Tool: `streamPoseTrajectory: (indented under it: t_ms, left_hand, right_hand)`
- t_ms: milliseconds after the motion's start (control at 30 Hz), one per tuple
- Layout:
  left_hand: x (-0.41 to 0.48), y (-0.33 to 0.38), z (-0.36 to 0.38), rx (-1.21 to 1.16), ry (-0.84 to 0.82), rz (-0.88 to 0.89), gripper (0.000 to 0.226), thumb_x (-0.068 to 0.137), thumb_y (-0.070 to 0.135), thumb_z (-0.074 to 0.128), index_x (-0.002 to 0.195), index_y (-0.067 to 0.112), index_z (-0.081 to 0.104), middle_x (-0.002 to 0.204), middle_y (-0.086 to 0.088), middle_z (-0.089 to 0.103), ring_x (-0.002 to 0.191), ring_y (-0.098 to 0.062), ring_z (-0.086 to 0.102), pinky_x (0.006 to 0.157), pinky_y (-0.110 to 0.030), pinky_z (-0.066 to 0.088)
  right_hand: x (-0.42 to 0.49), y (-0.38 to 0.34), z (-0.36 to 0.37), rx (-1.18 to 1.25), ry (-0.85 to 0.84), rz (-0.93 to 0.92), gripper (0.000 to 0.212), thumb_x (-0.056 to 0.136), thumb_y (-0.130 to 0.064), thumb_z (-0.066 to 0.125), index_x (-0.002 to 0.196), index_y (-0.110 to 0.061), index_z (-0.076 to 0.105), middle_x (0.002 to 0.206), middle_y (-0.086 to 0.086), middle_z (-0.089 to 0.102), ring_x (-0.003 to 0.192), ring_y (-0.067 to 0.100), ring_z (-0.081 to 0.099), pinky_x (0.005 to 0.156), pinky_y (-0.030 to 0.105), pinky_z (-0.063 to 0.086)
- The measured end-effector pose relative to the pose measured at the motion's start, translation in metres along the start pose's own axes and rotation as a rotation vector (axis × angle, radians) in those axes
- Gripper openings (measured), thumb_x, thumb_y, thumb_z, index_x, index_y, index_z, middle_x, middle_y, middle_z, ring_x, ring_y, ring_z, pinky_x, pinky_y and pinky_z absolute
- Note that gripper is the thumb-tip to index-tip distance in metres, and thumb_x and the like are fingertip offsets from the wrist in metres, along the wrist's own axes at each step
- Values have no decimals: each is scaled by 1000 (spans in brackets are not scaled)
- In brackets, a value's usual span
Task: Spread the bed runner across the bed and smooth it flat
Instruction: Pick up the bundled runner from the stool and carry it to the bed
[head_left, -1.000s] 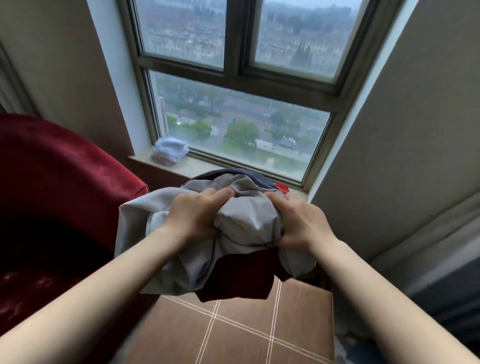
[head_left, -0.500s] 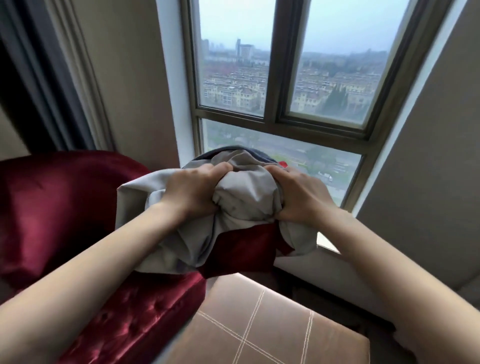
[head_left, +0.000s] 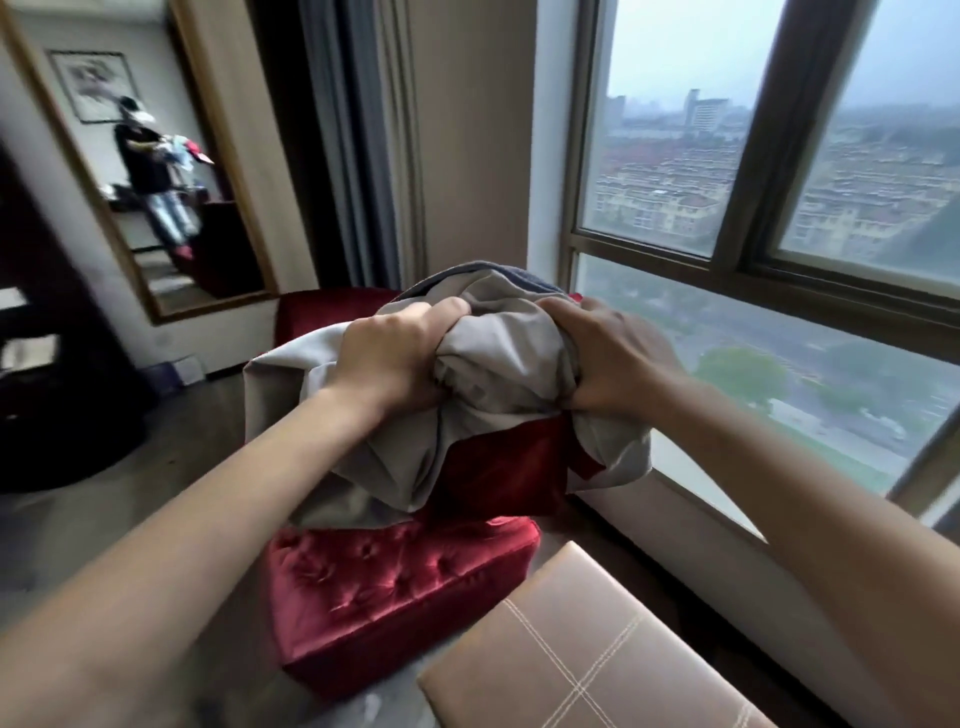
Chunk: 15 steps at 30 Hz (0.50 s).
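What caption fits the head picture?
Bunched runner gripped by left hand and right hand over a red chair by the window.

- Bunched grey-and-dark-red fabric bed runner (head_left: 498, 410), with a dark blue layer on top, crumpled into a bundle, held up in the air above a red tufted seat.

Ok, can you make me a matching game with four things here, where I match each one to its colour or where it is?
Things:
1. bed runner
2. armchair
3. stool
4. mirror

Clues:
A. tan with pale crossing lines
B. against the wall, far left
C. bunched up, gripped by the left hand and the right hand
D. shiny red with button dimples

Pairs: 1-C, 2-D, 3-A, 4-B
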<state>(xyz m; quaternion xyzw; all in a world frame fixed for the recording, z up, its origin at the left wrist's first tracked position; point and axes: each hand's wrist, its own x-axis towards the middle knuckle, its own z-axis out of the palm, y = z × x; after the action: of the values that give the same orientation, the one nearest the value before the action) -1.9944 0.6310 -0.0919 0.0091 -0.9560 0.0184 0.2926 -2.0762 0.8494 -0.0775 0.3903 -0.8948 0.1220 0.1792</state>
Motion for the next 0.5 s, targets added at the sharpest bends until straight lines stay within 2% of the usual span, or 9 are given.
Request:
streamPoseTrajectory:
  t_ms: [200, 333, 433, 500]
  left_hand:
    - [-51, -44, -43, 104, -13, -158, 49, 72, 51, 58, 117, 37, 43, 104, 2, 64, 88, -33, 66, 61, -37, 45]
    - [-92, -74, -76, 199, 9, -256, 44, 75, 47, 57, 116, 38, 43, 100, 3, 64, 87, -34, 66, 58, -35, 42]
    - [-131, -98, -103, 277, 35, -316, 42, 76, 43, 59, 115, 38, 44, 99, 4, 65, 85, -34, 66, 57, -36, 44]
    - [-159, -114, -121, 327, 41, -370, 42, 75, 39, 60, 114, 38, 44, 100, 4, 65, 85, -33, 66, 57, -35, 44]
  right_hand:
    - [24, -60, 9, 82, 12, -185, 91, 52, -51, 74, 132, -49, 32, 94, 1, 52, 84, 32, 61, 60, 28, 38]
    - [42, -113, 14, 154, 4, -319, 92, 51, -52, 75, 134, -45, 34, 93, -2, 49, 88, 29, 59, 64, 28, 45]
    - [55, -161, 20, 221, -48, -442, 96, 51, -51, 73, 137, -41, 32, 107, 3, 57, 97, 28, 57, 78, 39, 52]
    - [58, -195, 24, 244, -42, -510, 97, 51, -51, 73, 137, -43, 31, 106, 3, 57, 98, 27, 58, 77, 39, 53]
